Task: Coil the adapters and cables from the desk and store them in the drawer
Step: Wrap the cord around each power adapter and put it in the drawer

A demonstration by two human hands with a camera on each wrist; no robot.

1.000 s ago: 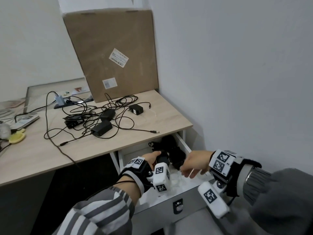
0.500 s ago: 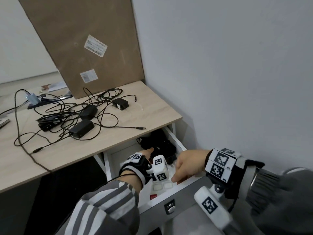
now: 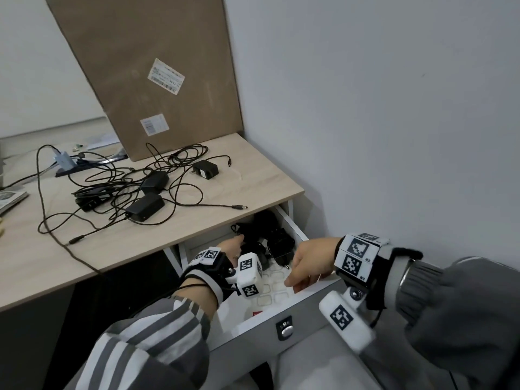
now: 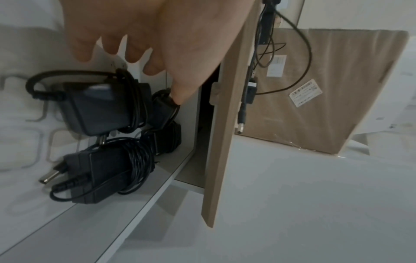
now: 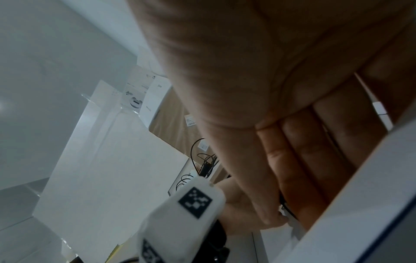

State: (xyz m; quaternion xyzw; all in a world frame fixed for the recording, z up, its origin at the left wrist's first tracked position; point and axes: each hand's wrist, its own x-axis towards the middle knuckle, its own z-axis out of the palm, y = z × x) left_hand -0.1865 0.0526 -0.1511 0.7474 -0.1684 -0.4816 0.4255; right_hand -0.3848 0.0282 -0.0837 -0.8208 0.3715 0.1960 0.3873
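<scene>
The white drawer (image 3: pixel 291 222) stands pulled out under the desk (image 3: pixel 253 175). Coiled black adapters (image 3: pixel 278 243) lie at its back right; two wrapped ones (image 4: pixel 99 108) (image 4: pixel 112 170) show plainly. My left hand (image 3: pixel 233 244) reaches into the drawer. In the left wrist view that hand (image 4: pixel 148 67) hovers over them with straight fingers, and the thumb tip touches a cable loop. My right hand (image 3: pixel 306 263) lies over the drawer's front edge, its fingers (image 5: pixel 299 151) straight and holding nothing. Several uncoiled adapters (image 3: pixel 145 206) and tangled cables (image 3: pixel 112 187) remain on the desk.
A large cardboard box (image 3: pixel 157 80) leans against the wall at the desk's back. The grey wall (image 3: pixel 394 108) runs close along the drawer's right side. A power strip (image 3: pixel 63 160) and a book (image 3: pixel 11 197) sit at the far left.
My left hand has gone deeper into the drawer and its fingers have spread over the adapters. The right hand has sunk onto the drawer's front edge. The head view has swung right.
</scene>
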